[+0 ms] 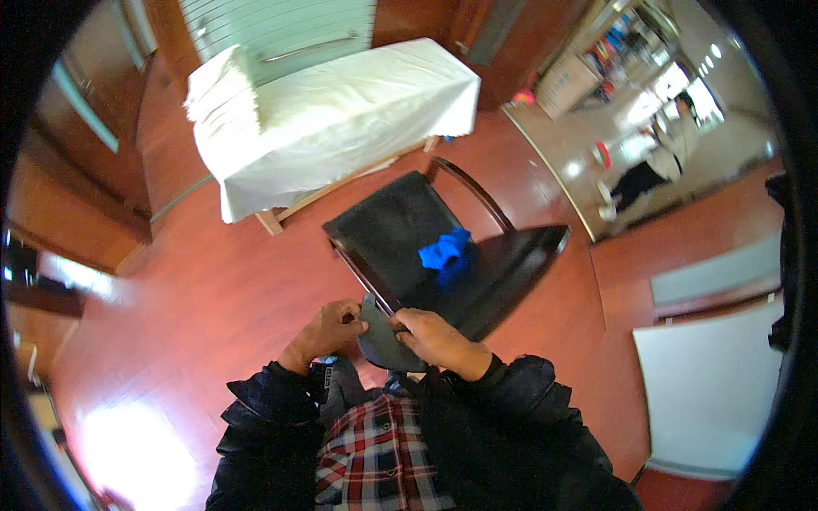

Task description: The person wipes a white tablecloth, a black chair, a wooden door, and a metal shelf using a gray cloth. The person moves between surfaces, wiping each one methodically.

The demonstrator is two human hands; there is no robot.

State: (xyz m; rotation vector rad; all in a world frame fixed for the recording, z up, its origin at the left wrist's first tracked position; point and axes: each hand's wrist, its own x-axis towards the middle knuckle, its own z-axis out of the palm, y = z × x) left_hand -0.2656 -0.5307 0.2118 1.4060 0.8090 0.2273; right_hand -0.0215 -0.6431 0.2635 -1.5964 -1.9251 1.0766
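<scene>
Directly before me, a piece of grey cloth, perhaps a garment part, is held between my hands. My left hand pinches its upper left edge between thumb and fingers. My right hand grips its right side, close to the wooden arm of a chair. The dark chair has a padded black seat and curved armrests. A crumpled bright blue cloth lies on the chair, beyond my right hand. Whether my right hand touches the armrest, I cannot tell.
A long massage-style table under a white sheet stands beyond the chair, with a folded white cloth on its left end. A large mirror at right reflects a person. A white panel is at lower right; wooden doors stand left.
</scene>
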